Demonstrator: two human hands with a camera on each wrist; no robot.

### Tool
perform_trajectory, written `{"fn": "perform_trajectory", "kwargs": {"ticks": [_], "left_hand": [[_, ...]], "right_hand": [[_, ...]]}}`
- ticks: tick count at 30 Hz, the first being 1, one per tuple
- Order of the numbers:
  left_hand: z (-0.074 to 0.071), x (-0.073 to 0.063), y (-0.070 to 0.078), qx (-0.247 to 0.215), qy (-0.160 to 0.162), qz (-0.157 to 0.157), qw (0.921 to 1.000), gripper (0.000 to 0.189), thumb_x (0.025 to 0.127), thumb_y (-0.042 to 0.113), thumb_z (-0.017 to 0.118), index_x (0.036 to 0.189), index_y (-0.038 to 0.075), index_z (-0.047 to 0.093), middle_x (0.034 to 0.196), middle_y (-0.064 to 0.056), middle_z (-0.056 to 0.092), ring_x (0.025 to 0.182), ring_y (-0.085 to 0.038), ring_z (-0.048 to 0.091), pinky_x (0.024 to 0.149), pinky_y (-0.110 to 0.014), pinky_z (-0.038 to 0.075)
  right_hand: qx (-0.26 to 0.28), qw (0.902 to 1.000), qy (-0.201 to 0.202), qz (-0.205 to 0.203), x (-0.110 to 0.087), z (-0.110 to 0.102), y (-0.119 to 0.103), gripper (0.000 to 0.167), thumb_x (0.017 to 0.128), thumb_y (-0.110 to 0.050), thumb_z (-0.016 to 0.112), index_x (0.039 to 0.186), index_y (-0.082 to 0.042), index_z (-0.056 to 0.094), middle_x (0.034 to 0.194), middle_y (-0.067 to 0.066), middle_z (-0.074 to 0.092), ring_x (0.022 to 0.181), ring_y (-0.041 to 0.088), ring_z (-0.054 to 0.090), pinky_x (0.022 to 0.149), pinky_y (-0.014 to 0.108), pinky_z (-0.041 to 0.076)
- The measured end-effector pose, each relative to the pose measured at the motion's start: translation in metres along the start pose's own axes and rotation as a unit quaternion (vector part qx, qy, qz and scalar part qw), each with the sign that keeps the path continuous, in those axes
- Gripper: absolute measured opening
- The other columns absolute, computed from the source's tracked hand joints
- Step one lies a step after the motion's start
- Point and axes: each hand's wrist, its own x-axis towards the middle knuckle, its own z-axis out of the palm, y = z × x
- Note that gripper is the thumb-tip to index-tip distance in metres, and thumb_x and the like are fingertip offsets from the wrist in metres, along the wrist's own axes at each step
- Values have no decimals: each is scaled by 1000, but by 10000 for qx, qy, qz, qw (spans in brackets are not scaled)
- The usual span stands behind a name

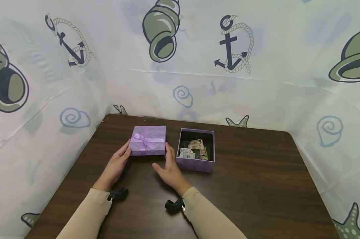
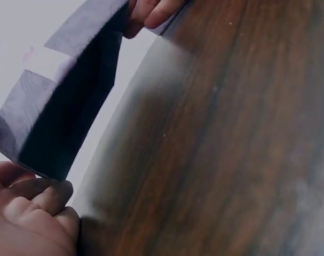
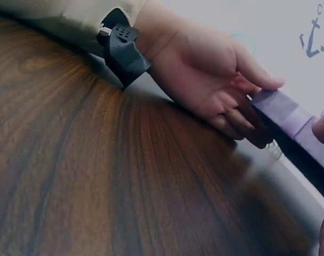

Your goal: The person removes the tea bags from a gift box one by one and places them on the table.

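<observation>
A lilac gift box lid point(image 1: 148, 141) with a ribbon bow is raised a little off the table, its dark hollow underside point(image 2: 71, 128) showing in the left wrist view. My left hand point(image 1: 116, 166) grips its left end, thumb at the near corner. On the lid's right side, the fingers of my right hand point(image 1: 170, 172) touch it, while the thumb stands out in front, spread from them. Just right of that hand stands the open purple box base point(image 1: 195, 164), with several small printed paper pieces point(image 1: 195, 149) inside.
A dark brown wooden table point(image 1: 257, 186) lies beneath everything. White cloth point(image 1: 272, 99) printed with anchors and shells hangs behind it and on both sides. Each wrist wears a black camera mount point(image 1: 118, 194).
</observation>
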Motion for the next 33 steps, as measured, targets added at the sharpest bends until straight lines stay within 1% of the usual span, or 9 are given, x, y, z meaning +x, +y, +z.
{"fn": "perform_trajectory", "kwargs": {"ticks": [3,5,7,10,14,18,24,29,33], "left_hand": [[1,2,-1,194,149,-51,9997,70,117,39,50,176,16,21,184,-5,16,172,-26,8,138,-43,12],[2,2,-2,334,291,-74,9990,70,116,40,53,176,17,25,183,-5,22,171,-24,13,138,-45,14],[2,1,-2,388,342,-63,9986,70,116,39,54,175,17,26,183,-6,24,170,-25,16,137,-45,16],[2,0,-2,125,300,-44,9995,69,117,36,53,175,14,25,183,-6,22,171,-25,13,138,-45,13],[1,0,-1,-367,157,7,9992,66,119,30,48,175,7,22,184,-8,17,172,-24,6,138,-44,7],[-1,-1,-2,-592,81,71,9982,67,119,29,47,174,3,20,184,-9,16,172,-23,5,138,-40,7],[-1,-1,-3,-1016,28,188,9946,68,120,28,45,174,-1,16,184,-13,14,172,-25,3,138,-41,5],[-2,0,-6,-1228,7,442,9914,64,120,25,43,173,-3,19,183,-17,15,172,-28,5,138,-45,5],[-3,-1,-4,-1291,74,580,9899,62,119,17,45,172,-3,21,183,-20,14,172,-28,6,138,-38,11]], "right_hand": [[-166,9997,-38,164,0,-1,-1,99,103,-17,74,176,-6,7,179,14,15,166,29,24,133,49,31],[-377,9989,-46,268,0,0,-1,98,104,-20,73,175,-6,8,178,15,17,165,30,26,133,50,31],[-559,9978,-32,355,0,0,-2,97,105,-22,73,175,-5,9,178,16,19,165,31,28,133,52,31],[-789,9961,20,385,0,1,-3,96,104,-22,74,175,-4,11,178,17,20,165,33,27,133,55,29],[-880,9955,33,356,0,1,-5,95,103,-20,74,174,-3,14,181,16,17,168,32,23,134,55,27],[-857,9958,-21,322,0,3,-6,90,104,-19,73,174,-3,18,182,14,15,168,30,23,133,55,28],[-843,9964,-114,18,-3,3,-6,86,101,-14,74,171,-2,26,183,16,12,169,33,21,134,55,28],[-617,9975,-254,-218,-4,1,-6,83,101,-13,74,171,-4,30,183,16,13,169,33,21,134,58,25],[-268,9985,-262,-408,-2,1,-3,79,101,-8,73,170,-7,34,182,15,17,168,31,23,133,60,25]]}}
